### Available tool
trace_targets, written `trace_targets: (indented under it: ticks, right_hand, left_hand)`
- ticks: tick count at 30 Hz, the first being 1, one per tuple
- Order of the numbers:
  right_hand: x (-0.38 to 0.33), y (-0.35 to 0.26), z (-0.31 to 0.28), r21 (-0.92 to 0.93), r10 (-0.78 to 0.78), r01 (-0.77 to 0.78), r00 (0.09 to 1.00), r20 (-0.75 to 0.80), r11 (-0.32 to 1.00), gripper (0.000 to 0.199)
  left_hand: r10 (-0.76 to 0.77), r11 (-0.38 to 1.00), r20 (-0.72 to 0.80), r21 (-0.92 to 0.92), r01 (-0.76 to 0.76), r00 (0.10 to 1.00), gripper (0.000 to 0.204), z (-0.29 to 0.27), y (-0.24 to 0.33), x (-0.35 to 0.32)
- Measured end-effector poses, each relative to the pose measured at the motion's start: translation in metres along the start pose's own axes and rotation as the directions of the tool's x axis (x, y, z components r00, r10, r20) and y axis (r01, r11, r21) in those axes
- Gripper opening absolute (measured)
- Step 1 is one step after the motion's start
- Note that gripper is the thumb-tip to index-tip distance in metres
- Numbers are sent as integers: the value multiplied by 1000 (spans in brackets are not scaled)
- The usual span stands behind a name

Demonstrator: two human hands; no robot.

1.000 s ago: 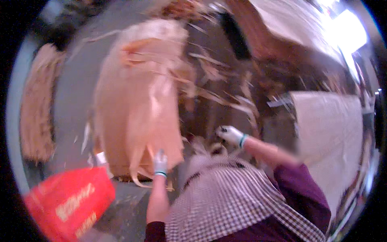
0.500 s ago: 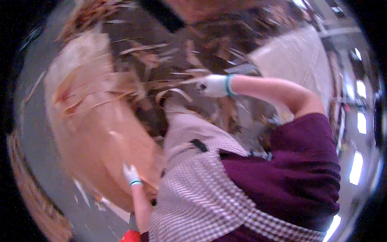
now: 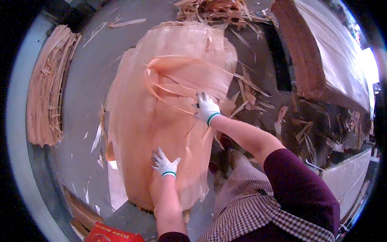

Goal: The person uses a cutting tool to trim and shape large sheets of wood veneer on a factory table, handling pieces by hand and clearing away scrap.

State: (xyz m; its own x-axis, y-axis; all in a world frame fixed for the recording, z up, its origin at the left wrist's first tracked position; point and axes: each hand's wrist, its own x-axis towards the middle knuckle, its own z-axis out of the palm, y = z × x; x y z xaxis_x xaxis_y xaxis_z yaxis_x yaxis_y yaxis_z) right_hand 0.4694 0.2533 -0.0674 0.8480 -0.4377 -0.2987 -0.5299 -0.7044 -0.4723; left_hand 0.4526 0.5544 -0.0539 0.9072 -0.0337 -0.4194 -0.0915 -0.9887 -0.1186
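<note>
Before me lies a large stack of thin orange-tan wood veneer sheets (image 3: 133, 117). Near its middle a torn piece of veneer (image 3: 181, 66) curls up into a loop, with narrow strips bowing out on its left side. My left hand (image 3: 164, 164), in a white glove with a green cuff, rests with spread fingers on the near part of the top sheet. My right hand (image 3: 207, 109), gloved the same way, is farther off by the stack's right side. Its fingers are apart beside the lower end of the curled strips, and nothing shows gripped in them.
Another veneer stack (image 3: 50, 86) stands at the left. A thick stack (image 3: 304, 48) is at the far right. Veneer scraps (image 3: 250, 92) litter the floor on the right, with a heap of shreds (image 3: 217, 10) at the back. A red bag (image 3: 111, 234) lies at the lower left.
My view and body have turned toward the veneer stack. My right hand has come from over the floor scraps to the sheets, while my left hand stays on the stack.
</note>
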Motion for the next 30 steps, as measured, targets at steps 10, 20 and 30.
trace_targets:
  ticks: [10,20,30]
  right_hand:
    - [136,64,-36,-109,-220,213,974,-54,971,17]
    - [8,24,-107,355,-250,281,959,-133,892,21]
    - [-100,-153,-7,838,-503,-53,778,375,543,48]
  left_hand:
    - [70,994,9,-89,-69,997,77,-5,7,2]
    - [-117,693,-259,-712,-108,959,39,-87,-122,-20]
    - [357,457,51,-881,-127,933,31,-109,-48,-23]
